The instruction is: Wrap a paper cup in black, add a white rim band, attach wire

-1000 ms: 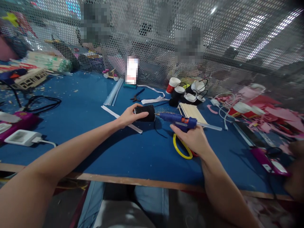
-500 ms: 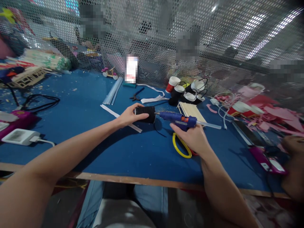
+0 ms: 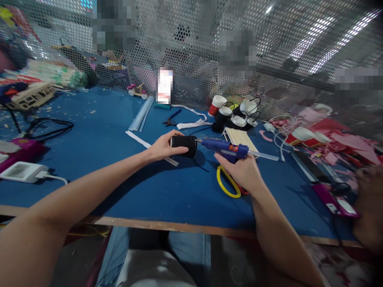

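My left hand [image 3: 164, 147] is wrapped round a black-covered cup [image 3: 188, 146] lying on its side, its white rim showing toward the palm. A blue glue gun [image 3: 223, 147] is in the grip of my right hand [image 3: 241, 169]. Its metal nozzle points left and meets the right end of the cup, or sits just short of it; I cannot tell which. A clear glue stick [image 3: 265, 156] juts from the gun's back. From under the cup a thin black cord trails over the table. Scissors with a yellow handle [image 3: 223, 184] lie below my right hand, partly hidden.
Beyond the hands are pliers [image 3: 172, 118], a white strip [image 3: 191, 124], several cups [image 3: 223, 114] and wooden sticks [image 3: 239, 137]. Clear glue sticks [image 3: 140, 115] lie left of a phone [image 3: 164, 85]. A white adapter [image 3: 22, 172] sits at left. Another person's arm [image 3: 368, 207] is at right.
The cup in my left hand has turned slightly, its right end a little lower. The glue gun stays at that end. The other person's hand at right has shifted a little.
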`<state>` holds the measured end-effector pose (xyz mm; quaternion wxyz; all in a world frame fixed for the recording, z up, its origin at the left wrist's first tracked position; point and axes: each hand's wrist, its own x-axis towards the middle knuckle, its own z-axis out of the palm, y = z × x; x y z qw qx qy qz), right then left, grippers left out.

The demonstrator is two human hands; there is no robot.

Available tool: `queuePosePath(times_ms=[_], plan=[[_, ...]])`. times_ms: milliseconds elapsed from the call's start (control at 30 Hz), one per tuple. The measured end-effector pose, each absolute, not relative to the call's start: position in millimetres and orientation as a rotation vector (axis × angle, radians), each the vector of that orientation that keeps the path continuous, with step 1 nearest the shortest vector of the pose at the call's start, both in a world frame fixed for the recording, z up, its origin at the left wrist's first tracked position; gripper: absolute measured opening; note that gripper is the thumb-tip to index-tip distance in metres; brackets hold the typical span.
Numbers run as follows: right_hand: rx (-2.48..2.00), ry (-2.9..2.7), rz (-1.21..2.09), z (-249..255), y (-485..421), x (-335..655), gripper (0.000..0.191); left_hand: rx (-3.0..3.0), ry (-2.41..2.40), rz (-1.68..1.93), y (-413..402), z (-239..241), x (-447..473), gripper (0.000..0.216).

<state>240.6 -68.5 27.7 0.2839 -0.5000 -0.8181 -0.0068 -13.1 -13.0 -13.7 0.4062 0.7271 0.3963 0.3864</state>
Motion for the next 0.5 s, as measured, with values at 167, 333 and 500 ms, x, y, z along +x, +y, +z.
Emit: queuePosePath(times_ms=[167,333,500], plan=[[-1.351,-2.182,0.075,29.8,-68.9,241.2,0.030,1.811,1.031,0.983,-12.7,-12.4,-13.4,0.052],[-1.381,-2.134,0.101,30.1,-70.7,239.9,0.026,1.740,1.062,1.017,-10.1,-12.9,-13.7,0.051],[-1.435,-2.023,0.096,26.5,-71.8,240.6,0.027,1.719,1.044,1.024,-10.1,-12.5,-13.8,0.051]])
